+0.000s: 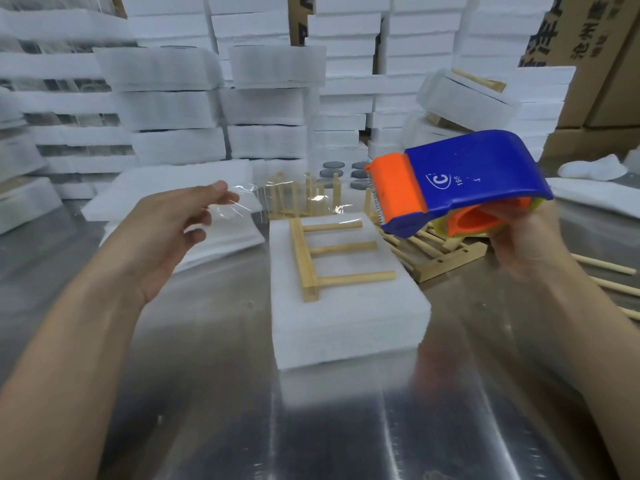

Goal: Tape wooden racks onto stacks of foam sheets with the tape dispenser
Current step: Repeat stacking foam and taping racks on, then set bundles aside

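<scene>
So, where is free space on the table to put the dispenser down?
Widest bare table is the near strip in front of the foam stack. A smaller patch lies between that stack and the loose sheets on the left. Behind and right of the stack it is crowded: piled racks, dowels.

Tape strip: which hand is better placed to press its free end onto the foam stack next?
Left, likely. The left hand pinches the free end of the tape strip; the right hand grips the tape dispenser.
</scene>
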A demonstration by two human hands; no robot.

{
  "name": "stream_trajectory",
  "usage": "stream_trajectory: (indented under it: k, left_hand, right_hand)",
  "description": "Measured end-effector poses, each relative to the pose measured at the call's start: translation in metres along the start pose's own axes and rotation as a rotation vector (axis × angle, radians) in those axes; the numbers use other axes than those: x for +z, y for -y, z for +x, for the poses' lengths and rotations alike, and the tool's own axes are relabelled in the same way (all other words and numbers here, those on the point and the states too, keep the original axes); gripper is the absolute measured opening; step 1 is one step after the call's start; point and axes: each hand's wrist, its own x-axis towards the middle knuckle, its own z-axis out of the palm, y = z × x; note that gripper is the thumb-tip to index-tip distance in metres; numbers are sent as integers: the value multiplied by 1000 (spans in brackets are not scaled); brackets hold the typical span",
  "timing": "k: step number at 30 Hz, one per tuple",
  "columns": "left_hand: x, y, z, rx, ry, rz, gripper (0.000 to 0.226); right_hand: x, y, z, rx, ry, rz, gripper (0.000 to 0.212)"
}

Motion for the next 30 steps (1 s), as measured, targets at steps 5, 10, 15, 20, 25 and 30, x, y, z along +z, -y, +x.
stream_trajectory:
  k: [5, 10, 15, 20, 25, 30]
  left_hand:
    - [1, 2, 0, 33, 51, -83, 19]
    - [5, 0, 0, -11, -14, -185, 22]
    - [7, -3, 0, -38, 16, -307, 14]
    - [9, 0, 0, 30, 30, -234, 21]
    - [8, 3, 2, 107, -63, -60, 20]
    - [8, 2, 1, 14, -81, -174, 18]
  right_hand:
    - [0, 0, 1, 7, -3, -13, 76]
    - [2, -1, 1, 29, -20, -24, 72]
    - [2, -3, 2, 24, -11, -26, 71]
    - [1, -3, 2, -4, -69, 16, 72]
    - [2, -2, 2, -17, -64, 19, 77]
    - [6, -3, 1, -11, -58, 0, 76]
